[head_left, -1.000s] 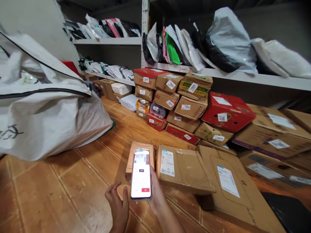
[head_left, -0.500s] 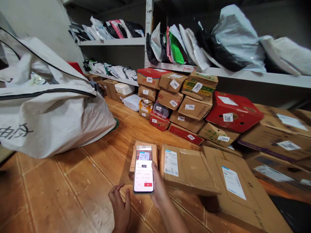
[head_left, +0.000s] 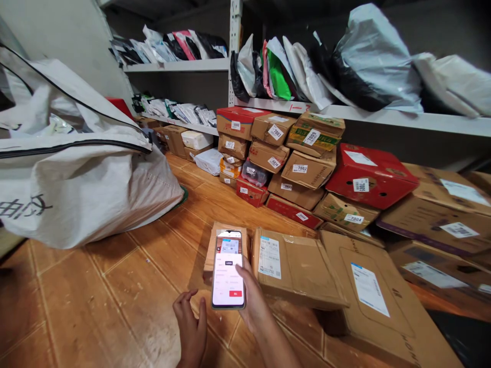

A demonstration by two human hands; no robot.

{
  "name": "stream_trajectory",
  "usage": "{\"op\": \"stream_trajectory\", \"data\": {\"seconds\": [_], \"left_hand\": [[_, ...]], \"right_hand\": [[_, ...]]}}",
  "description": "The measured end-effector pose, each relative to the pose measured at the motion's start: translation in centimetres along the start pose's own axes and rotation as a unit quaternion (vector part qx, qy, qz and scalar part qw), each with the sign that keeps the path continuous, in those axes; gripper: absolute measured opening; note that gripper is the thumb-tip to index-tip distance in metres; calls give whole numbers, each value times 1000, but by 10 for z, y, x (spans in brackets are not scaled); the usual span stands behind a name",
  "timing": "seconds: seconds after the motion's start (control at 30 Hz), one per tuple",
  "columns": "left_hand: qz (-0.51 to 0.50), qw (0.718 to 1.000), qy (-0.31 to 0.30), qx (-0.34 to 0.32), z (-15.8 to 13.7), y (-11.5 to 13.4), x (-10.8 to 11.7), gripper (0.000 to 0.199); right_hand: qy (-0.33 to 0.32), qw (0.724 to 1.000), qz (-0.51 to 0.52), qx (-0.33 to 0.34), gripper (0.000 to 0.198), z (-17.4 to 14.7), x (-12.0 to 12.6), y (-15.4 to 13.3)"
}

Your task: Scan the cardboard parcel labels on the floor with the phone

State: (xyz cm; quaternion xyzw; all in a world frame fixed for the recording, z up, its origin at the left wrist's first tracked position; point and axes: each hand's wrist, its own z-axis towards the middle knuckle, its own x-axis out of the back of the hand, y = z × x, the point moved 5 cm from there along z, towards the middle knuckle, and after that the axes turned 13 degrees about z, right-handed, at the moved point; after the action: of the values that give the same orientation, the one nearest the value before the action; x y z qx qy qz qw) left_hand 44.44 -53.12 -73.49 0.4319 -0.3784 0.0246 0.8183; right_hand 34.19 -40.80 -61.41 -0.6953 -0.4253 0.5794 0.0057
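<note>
Right hand (head_left: 251,301) grips my phone (head_left: 227,270), screen up, over the small carton (head_left: 225,244) on the floor (head_left: 95,301), framing its label; left hand (head_left: 192,327) hovers beside, fingers loosely spread.

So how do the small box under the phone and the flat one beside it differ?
The small cardboard box is narrow and mostly hidden behind the phone held in the right hand; the flat cardboard box is much wider, in full view, with its shipping label showing. Both are brown cardboard lying on the floor.
</note>
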Motion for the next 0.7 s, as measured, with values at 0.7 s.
{"op": "stream_trajectory", "data": {"seconds": [0.7], "left_hand": [[-63,970,-110,205,25,-1,-54,84]], "right_hand": [[76,996,43,-2,93,-54,43,-18]]}}
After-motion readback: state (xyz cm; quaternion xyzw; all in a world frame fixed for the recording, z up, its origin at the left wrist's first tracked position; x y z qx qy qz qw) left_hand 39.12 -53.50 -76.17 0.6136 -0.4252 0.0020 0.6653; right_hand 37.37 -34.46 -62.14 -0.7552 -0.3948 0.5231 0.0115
